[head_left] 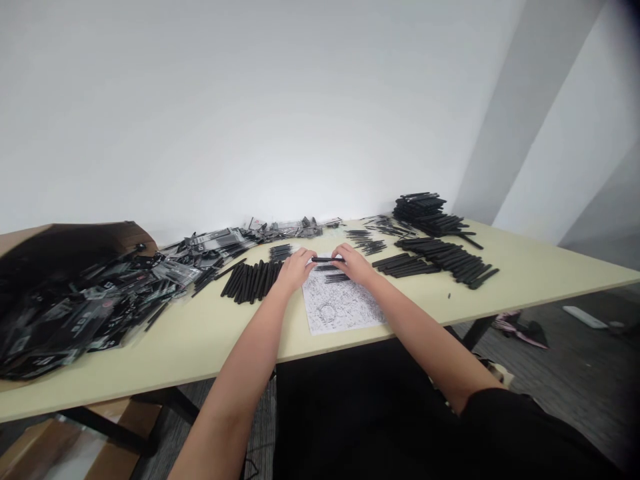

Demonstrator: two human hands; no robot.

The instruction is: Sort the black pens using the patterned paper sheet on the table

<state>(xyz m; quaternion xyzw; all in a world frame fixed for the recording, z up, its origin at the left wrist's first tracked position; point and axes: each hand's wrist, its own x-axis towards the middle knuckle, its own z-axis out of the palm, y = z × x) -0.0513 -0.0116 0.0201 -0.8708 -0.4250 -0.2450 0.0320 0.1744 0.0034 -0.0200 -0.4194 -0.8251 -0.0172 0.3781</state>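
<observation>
Between my two hands a black pen (328, 259) lies level, held just above a sheet of paper. My left hand (298, 265) pinches its left end. The fingers of my right hand (353, 263) close on its right end. Below, the white paper (340, 308) is covered in black scribbles, and thin dark sticks that look like pen refills (338, 277) rest on its upper part. To the left of my left hand is a row of thick black pen barrels (250, 281). Beyond my hands are small groups of thin dark pieces (367, 241).
At the left, a cardboard box (143, 237) spills black plastic packets (95, 313) onto the pale yellow table (525, 267). More clear packets (220, 243) run along the wall. On the right are a row of black pens (453, 259) and a tall stack of them (423, 212).
</observation>
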